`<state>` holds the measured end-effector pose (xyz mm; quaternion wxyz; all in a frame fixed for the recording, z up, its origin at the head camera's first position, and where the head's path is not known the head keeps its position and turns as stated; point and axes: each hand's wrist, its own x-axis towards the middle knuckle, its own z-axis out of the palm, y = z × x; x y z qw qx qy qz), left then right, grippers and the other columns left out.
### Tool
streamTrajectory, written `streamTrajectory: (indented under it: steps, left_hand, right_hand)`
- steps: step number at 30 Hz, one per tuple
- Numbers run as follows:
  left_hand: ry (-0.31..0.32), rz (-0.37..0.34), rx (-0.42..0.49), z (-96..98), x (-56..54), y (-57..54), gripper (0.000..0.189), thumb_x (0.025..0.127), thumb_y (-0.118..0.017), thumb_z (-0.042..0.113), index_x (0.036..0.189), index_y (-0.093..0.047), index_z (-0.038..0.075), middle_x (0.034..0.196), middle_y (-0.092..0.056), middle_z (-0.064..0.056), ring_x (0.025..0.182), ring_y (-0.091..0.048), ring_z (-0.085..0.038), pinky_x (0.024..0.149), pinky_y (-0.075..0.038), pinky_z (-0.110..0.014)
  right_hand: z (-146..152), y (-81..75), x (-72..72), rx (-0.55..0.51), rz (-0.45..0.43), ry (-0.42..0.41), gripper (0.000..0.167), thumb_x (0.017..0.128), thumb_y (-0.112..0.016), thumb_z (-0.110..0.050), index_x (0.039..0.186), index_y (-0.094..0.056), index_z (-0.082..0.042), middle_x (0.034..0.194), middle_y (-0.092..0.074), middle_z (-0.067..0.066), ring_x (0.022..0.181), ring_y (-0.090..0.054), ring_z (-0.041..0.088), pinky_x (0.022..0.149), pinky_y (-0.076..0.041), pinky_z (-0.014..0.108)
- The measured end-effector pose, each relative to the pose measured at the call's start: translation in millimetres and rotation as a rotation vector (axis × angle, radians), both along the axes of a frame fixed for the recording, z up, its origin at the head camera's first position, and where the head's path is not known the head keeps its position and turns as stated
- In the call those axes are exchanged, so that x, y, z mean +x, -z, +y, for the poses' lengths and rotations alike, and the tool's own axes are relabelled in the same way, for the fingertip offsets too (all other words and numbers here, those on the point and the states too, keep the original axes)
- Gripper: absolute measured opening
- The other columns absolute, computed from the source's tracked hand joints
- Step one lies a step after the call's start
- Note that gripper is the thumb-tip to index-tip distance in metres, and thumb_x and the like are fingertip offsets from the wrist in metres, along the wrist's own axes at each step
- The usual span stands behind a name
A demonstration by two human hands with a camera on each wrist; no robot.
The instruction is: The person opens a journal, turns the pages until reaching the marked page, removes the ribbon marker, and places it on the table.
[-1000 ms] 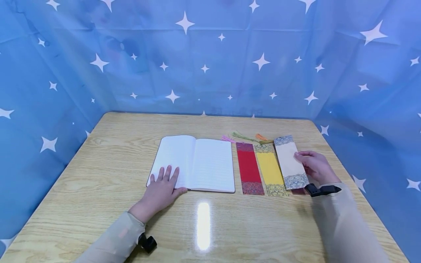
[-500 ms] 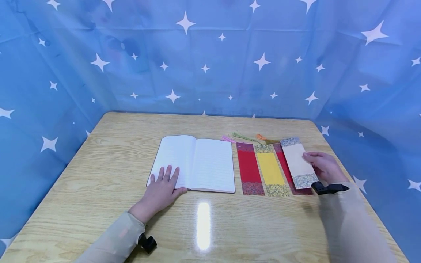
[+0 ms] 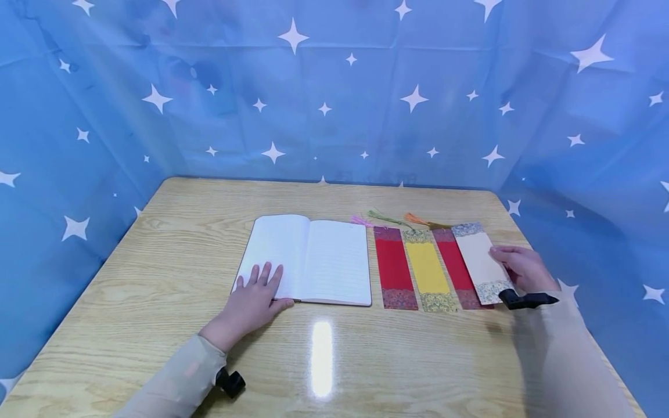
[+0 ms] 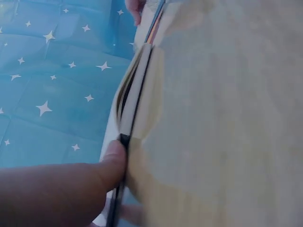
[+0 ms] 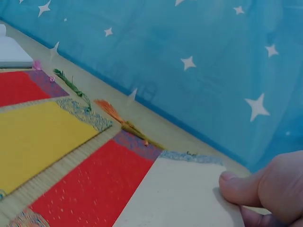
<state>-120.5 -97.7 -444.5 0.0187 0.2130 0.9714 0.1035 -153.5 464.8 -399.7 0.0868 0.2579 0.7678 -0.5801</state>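
My right hand (image 3: 527, 268) pinches the right edge of a cream bookmark (image 3: 482, 261) with blue patterned ends. In the right wrist view the thumb (image 5: 236, 188) lies on top of the bookmark's face. The cream bookmark overlaps the right side of a red bookmark (image 3: 456, 261). Spread flat, my left hand (image 3: 250, 307) rests on the lower left page of an open notebook (image 3: 334, 261) with lined pages. Its thumb (image 4: 113, 158) lies along the notebook's near edge in the left wrist view.
Left of the overlapped red bookmark lie a yellow bookmark (image 3: 427, 267) and another red bookmark (image 3: 394, 264). A green tassel (image 3: 389, 219), a pink tassel (image 3: 362, 220) and an orange tassel (image 3: 416, 219) trail at their tops. A blue star-patterned cloth (image 3: 334, 128) hangs behind the wooden table (image 3: 209, 194).
My right hand has moved to the right with the cream bookmark, uncovering much of the red bookmark under it. The left hand has stayed on the notebook.
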Motion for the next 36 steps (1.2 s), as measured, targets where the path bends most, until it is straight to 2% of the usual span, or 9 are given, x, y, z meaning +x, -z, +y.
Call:
streamTrajectory:
  steps: [4,7,13,19,23,27,30,33,36]
  left_hand:
    - [0.029,-0.004,0.035,-4.4,-1.0,-3.5,0.079,0.088,-0.05,0.057,0.145,-0.031,0.006,0.144,-0.029,-0.026,0.13,-0.026,-0.048,0.095,-0.025,-0.067]
    - [0.045,0.007,0.067,-7.1,-1.4,-5.2,0.079,0.087,-0.054,0.055,0.145,-0.032,0.005,0.143,-0.03,-0.026,0.128,-0.028,-0.048,0.094,-0.027,-0.067]
    - [0.078,0.094,0.081,-10.7,-2.4,-4.9,0.079,0.085,-0.059,0.052,0.142,-0.036,0.004,0.141,-0.035,-0.027,0.125,-0.036,-0.047,0.089,-0.035,-0.065]
    - [0.117,0.181,0.065,-14.9,-2.1,-4.3,0.076,0.085,-0.062,0.048,0.141,-0.038,0.003,0.14,-0.036,-0.026,0.122,-0.042,-0.045,0.084,-0.042,-0.061]
    - [0.153,0.247,0.054,-20.4,-1.6,-3.8,0.072,0.085,-0.064,0.043,0.14,-0.04,0.002,0.142,-0.034,-0.025,0.121,-0.043,-0.043,0.082,-0.045,-0.058]
    - [0.196,0.331,0.035,-26.7,-1.0,-4.0,0.069,0.083,-0.069,0.037,0.137,-0.044,0.001,0.14,-0.037,-0.025,0.12,-0.046,-0.04,0.082,-0.046,-0.056]
    - [0.222,0.382,0.016,-30.3,-0.6,-3.9,0.066,0.082,-0.071,0.031,0.135,-0.046,0.0,0.137,-0.041,-0.025,0.119,-0.047,-0.039,0.081,-0.047,-0.055]
    - [0.236,0.405,0.013,-32.9,0.7,-4.7,0.062,0.081,-0.073,0.021,0.133,-0.048,-0.001,0.134,-0.045,-0.025,0.118,-0.049,-0.039,0.082,-0.046,-0.055]
    - [0.236,0.401,0.017,-35.1,2.8,-7.1,0.06,0.08,-0.073,0.014,0.133,-0.049,-0.001,0.134,-0.045,-0.026,0.119,-0.048,-0.039,0.084,-0.045,-0.056]
  right_hand:
    - [5.2,5.8,1.5,0.183,0.001,-0.02,0.059,0.088,-0.06,-0.042,0.131,-0.048,-0.003,0.089,-0.055,-0.004,0.075,-0.05,0.012,0.062,-0.044,0.025]
    - [8.7,9.2,2.6,0.304,0.009,-0.025,0.069,0.089,-0.056,-0.045,0.136,-0.041,0.003,0.102,-0.05,0.005,0.08,-0.048,0.017,0.06,-0.043,0.024]
    - [11.8,14.7,3.2,0.407,0.052,-0.013,0.062,0.091,-0.054,-0.043,0.129,-0.046,0.006,0.109,-0.048,0.016,0.082,-0.047,0.021,0.059,-0.042,0.023]
    - [11.8,18.5,2.2,0.549,0.094,-0.018,0.057,0.093,-0.05,-0.039,0.122,-0.05,0.01,0.114,-0.046,0.028,0.093,-0.044,0.033,0.066,-0.036,0.031]
    - [11.5,20.8,1.5,0.633,0.129,-0.027,0.051,0.094,-0.051,-0.035,0.115,-0.055,0.012,0.111,-0.048,0.029,0.092,-0.045,0.035,0.066,-0.035,0.033]
    - [10.2,22.4,2.2,0.67,0.144,-0.036,0.047,0.094,-0.051,-0.032,0.111,-0.057,0.011,0.106,-0.052,0.028,0.088,-0.047,0.033,0.063,-0.037,0.032]
    - [9.2,23.0,2.8,0.65,0.136,-0.03,0.047,0.093,-0.052,-0.031,0.113,-0.056,0.012,0.105,-0.052,0.027,0.087,-0.047,0.033,0.061,-0.038,0.031]
    - [7.1,23.3,3.0,0.647,0.135,-0.028,0.047,0.093,-0.053,-0.031,0.113,-0.055,0.012,0.103,-0.053,0.027,0.084,-0.048,0.032,0.059,-0.041,0.029]
    - [2.3,22.0,2.8,0.692,0.171,-0.038,0.043,0.093,-0.053,-0.028,0.11,-0.057,0.012,0.1,-0.055,0.027,0.082,-0.049,0.031,0.058,-0.041,0.029]
